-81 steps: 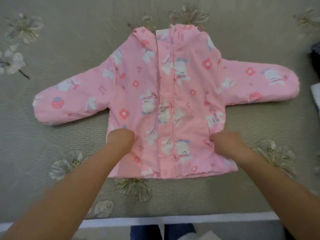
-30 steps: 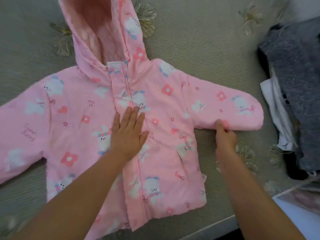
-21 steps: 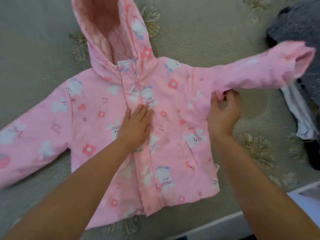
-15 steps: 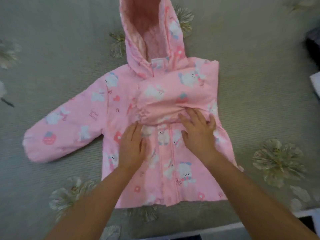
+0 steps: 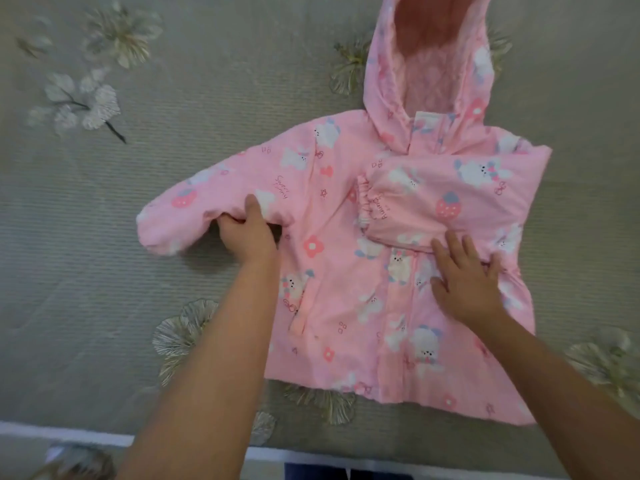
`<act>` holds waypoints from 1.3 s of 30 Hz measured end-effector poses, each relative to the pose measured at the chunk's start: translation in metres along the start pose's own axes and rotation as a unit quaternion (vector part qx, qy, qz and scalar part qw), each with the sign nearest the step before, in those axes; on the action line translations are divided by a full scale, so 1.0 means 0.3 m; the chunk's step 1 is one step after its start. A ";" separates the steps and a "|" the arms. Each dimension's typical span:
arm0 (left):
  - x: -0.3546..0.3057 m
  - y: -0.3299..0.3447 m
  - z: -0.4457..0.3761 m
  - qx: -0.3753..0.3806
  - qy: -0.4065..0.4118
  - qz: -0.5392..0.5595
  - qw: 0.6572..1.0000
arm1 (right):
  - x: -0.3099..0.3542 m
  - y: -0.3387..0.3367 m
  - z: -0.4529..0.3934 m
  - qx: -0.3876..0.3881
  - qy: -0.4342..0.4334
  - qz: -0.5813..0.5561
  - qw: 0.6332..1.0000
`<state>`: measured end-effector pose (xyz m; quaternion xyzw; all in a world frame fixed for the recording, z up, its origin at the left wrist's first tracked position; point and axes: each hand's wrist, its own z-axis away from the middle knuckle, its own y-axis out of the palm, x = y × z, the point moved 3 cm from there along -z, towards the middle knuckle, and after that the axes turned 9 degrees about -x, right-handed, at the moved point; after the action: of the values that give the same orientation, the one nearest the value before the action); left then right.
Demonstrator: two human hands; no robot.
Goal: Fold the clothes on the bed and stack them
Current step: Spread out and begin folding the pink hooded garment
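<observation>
Grey-green bedding (image 5: pixel 104 237) with pale embroidered flowers (image 5: pixel 83 105) covers the bed, and the pink hooded jacket (image 5: pixel 346 289) lies face up on it, right of centre. Farthest left, the jacket's left sleeve (image 5: pixel 180 216) is spread out to the side. The left hand (image 5: pixel 247 233) grips its lower edge near the armpit, thumb on top and fingers (image 5: pixel 227 223) curled under the fabric, probably so it can be lifted and swung across the chest. Toward the right, the other sleeve (image 5: pixel 433 199) is already folded across the front, its gathered cuff (image 5: pixel 363 202) near the zip line. The right hand (image 5: pixel 467 282) lies flat just below it, fingers (image 5: pixel 450 247) straight and spread, grasping nothing, apparently pinning the body of the jacket. Above, the hood (image 5: pixel 429 64) lies open and unfolded.
</observation>
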<state>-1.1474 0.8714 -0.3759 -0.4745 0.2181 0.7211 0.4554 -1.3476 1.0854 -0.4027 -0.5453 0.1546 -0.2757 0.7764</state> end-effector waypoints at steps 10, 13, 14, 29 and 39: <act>0.147 0.202 0.390 0.509 0.475 -0.556 0.454 | -0.233 -0.234 0.050 -0.202 0.147 -0.280 0.927; 0.036 0.250 0.345 0.449 0.525 -0.356 0.629 | -0.242 -0.317 -0.051 -0.256 0.133 -0.295 0.911; 0.003 0.269 0.311 0.404 0.551 -0.304 0.663 | -0.239 -0.344 -0.113 -0.263 0.134 -0.318 0.901; 0.158 0.446 0.066 0.320 0.403 -0.573 0.638 | -0.089 -0.438 -0.860 0.058 0.253 -0.681 0.685; 0.075 0.448 0.028 0.424 0.066 -0.293 0.854 | -0.102 -0.524 -0.478 -0.005 -0.018 -0.440 0.898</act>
<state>-1.2706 0.8219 -0.4079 -0.3240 0.3828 0.3587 0.7873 -1.4905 0.9547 -0.3095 -0.5667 -0.1131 -0.5783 0.5759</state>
